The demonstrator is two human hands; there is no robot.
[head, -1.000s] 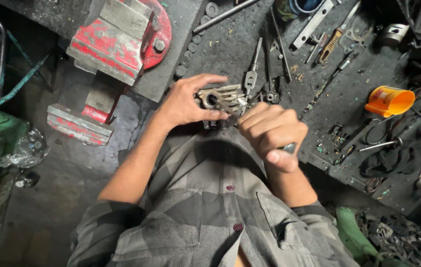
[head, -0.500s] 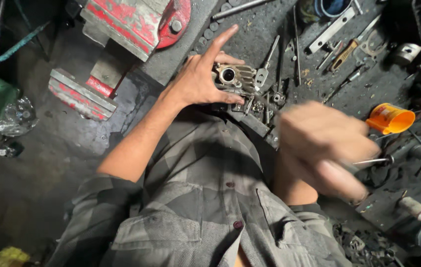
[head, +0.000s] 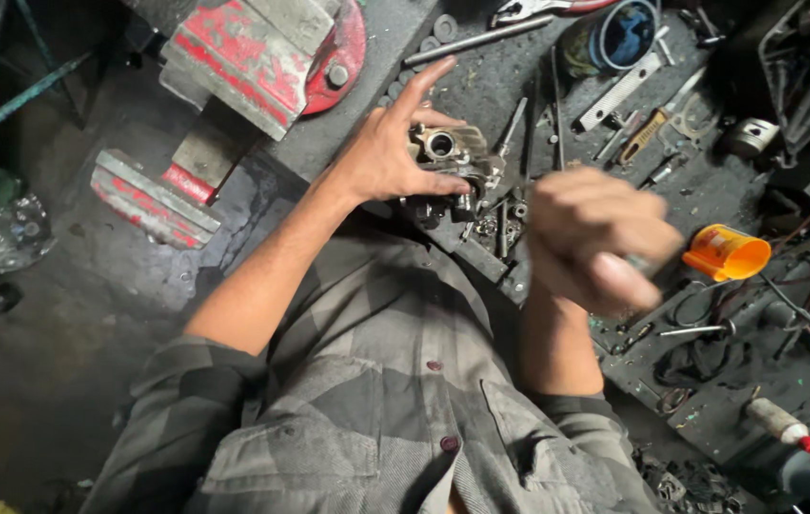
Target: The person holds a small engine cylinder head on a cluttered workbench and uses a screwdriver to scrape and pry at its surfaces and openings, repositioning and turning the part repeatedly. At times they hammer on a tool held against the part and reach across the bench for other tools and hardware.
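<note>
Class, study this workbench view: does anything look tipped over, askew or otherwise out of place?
Yes: the orange plastic cup lies on its side on the dark metal workbench, mouth sideways, among scattered tools. The right hand beside it is too blurred to judge.

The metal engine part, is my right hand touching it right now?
Apart. The head view shows the blurred right hand clear of the metal engine part, with workbench visible between them; only the left hand grips it.

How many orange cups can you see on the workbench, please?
1: the orange cup lies on its side on the bench, just right of the blurred right hand. Clutter may hide others.
</note>
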